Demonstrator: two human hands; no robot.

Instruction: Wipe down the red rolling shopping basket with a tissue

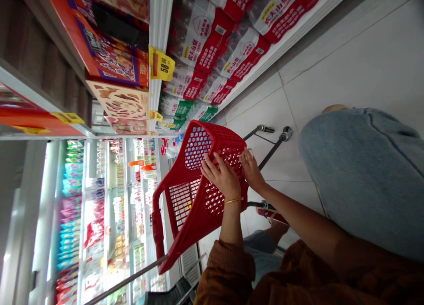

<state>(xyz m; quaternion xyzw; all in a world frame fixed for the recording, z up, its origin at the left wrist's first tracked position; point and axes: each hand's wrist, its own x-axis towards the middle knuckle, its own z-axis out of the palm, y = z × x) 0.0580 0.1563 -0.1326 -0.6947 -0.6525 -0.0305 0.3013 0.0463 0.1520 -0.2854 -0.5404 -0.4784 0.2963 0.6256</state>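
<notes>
The view is turned sideways. A red plastic shopping trolley basket (198,212), with perforated sides and dark wheeled legs, stands tilted before me. My left hand (222,176), with a gold bracelet at the wrist, lies on its perforated panel, fingers spread. My right hand (252,170) rests against the panel's neighbouring edge, fingers stretched out and partly hidden at the tips. Neither hand is wrapped round anything. The basket's red handle (158,232) is away from both hands.
Packs of red-labelled water bottles (228,53) line a low shelf, with gift boxes (115,57) beside them. Bright shelves of packaged goods (99,221) stand farther off. A denim-covered leg (357,177) is close by; a sandalled foot (271,214) is near the trolley on the tiled floor (364,66).
</notes>
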